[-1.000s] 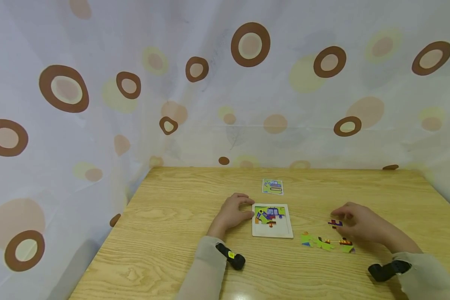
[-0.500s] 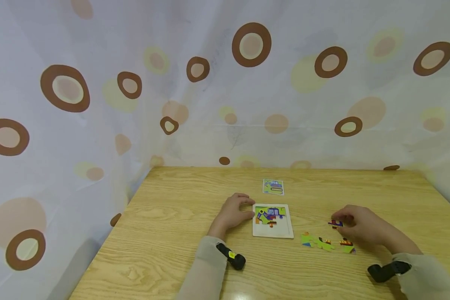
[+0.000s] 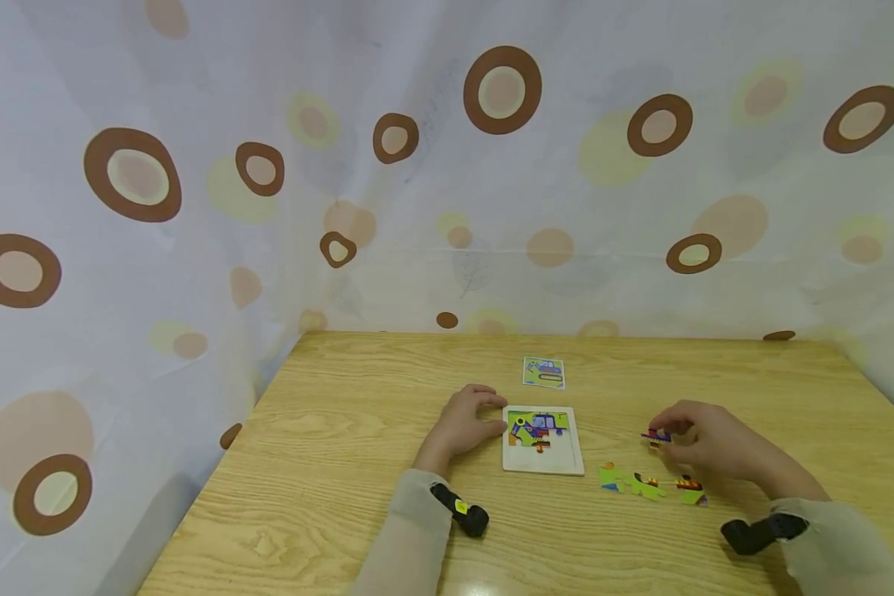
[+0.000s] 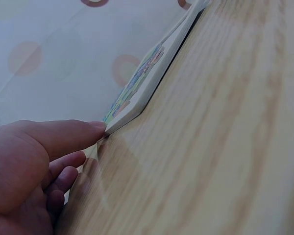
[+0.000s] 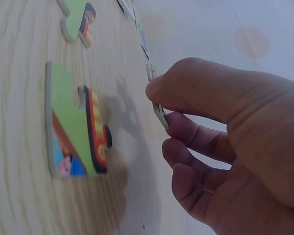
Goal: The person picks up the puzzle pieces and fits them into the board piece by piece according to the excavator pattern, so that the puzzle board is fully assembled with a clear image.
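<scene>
Step in hand: the right hand, right of frame, is pinching a small purple-and-red tabbed jigsaw piece between thumb and fingertip; puzzle-filling is seemingly midway.
Piece, place: hanging over the pale wood-grain bench, right of centre, its shadow falling apart from it.
Piece, axis: running roughly left to right; one tab pointing toward the lower frame edge.
Loose green-based pieces: three, lying just below it.
White square tray: bearing a partial excavator picture at its top.
Left hand: resting thumb and fingertip, spread, against the tray's left edge.
Next move: probably calling for leftward carrying, then aligning tabs over the tray's bare part.
</scene>
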Demonstrator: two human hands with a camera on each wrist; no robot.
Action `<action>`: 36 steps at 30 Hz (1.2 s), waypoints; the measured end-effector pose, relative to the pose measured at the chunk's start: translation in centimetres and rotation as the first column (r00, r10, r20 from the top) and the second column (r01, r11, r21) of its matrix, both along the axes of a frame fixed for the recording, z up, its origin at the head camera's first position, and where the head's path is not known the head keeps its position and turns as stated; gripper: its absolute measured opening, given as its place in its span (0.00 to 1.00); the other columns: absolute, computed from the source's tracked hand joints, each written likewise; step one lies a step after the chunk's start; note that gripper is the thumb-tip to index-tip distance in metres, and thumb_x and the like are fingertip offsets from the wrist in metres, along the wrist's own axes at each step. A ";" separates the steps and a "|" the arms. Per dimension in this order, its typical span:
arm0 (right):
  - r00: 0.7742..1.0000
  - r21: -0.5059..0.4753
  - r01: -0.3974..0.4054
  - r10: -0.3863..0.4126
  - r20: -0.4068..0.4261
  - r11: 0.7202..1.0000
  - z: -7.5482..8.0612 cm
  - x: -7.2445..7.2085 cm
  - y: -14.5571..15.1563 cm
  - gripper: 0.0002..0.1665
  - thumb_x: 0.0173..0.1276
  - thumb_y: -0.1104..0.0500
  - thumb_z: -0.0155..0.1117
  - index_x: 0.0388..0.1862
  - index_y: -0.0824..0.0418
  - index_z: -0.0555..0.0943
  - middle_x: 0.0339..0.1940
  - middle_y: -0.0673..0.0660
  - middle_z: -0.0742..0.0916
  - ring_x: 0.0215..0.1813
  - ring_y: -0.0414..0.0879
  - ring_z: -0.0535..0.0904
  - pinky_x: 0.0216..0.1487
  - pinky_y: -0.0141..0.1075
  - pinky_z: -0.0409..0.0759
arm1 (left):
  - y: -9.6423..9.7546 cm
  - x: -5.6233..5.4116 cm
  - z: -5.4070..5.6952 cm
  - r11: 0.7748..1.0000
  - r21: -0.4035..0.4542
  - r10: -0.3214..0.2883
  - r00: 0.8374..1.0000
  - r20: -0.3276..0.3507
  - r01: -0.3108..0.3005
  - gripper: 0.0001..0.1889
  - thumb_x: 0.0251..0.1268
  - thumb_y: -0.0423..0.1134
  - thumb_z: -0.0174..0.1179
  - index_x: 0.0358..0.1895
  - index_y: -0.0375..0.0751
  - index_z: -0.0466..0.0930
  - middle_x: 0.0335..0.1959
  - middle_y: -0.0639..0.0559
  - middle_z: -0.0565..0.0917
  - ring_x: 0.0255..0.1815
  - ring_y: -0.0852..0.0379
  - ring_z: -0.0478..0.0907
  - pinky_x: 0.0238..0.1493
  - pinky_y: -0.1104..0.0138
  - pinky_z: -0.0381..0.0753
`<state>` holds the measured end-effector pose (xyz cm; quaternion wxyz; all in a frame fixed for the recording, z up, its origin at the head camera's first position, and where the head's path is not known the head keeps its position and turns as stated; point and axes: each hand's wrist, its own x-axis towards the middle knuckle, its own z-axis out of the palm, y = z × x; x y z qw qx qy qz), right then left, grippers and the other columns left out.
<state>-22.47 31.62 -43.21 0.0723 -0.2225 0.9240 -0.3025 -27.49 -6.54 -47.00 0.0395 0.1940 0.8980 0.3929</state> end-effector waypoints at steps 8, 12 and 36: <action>0.998 -0.011 -0.040 0.040 -0.048 0.999 0.3 -0.4 -1.2 0.20 0.63 0.55 0.73 0.52 0.62 0.83 0.43 0.49 0.82 0.43 0.43 0.77 0.40 0.35 0.79 | 0.0 0.0 0.0 1.000 -0.005 0.000 1.000 -0.003 0.000 0.18 0.65 0.40 0.67 0.57 0.46 0.83 0.64 0.48 0.73 0.68 0.44 0.66 0.68 0.51 0.64; 0.997 -0.012 -0.045 0.044 -0.062 0.999 0.4 -0.7 -2.0 0.20 0.63 0.55 0.73 0.52 0.62 0.83 0.43 0.48 0.82 0.43 0.43 0.78 0.40 0.35 0.79 | 0.0 0.0 0.0 1.000 -0.006 0.001 1.000 0.001 -0.001 0.18 0.65 0.40 0.67 0.58 0.46 0.83 0.65 0.49 0.73 0.68 0.44 0.65 0.68 0.51 0.64; 0.992 -0.058 -0.113 0.109 -0.059 0.992 0.7 -2.0 -8.1 0.19 0.65 0.59 0.71 0.54 0.62 0.83 0.41 0.48 0.82 0.41 0.44 0.76 0.41 0.36 0.79 | 0.0 -0.2 -0.1 1.000 -0.020 -0.004 1.000 -0.008 0.004 0.18 0.65 0.41 0.67 0.58 0.47 0.83 0.65 0.49 0.73 0.68 0.45 0.66 0.68 0.51 0.64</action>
